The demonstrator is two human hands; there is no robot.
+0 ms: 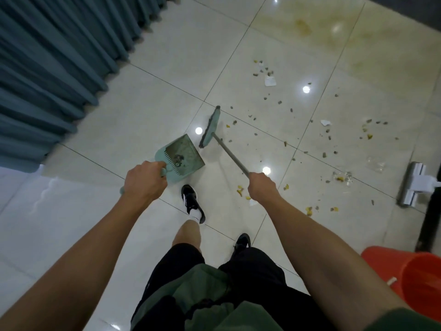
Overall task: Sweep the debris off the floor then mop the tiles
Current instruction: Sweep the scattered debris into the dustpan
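Blue curtain [47, 68] far left, then left hand [143, 182] curled tight round the handle of the green dustpan [183, 151], set on the floor tiles [143, 103] with a bit of dirt inside. Just beside the pan, green broom [211, 126] with head down on the floor, gray stick gripped in right hand [261, 187]. Further right, debris [322, 130] spread over the tiles, a white mop head [412, 185] near the edge, and an orange bucket [417, 283] in the corner.
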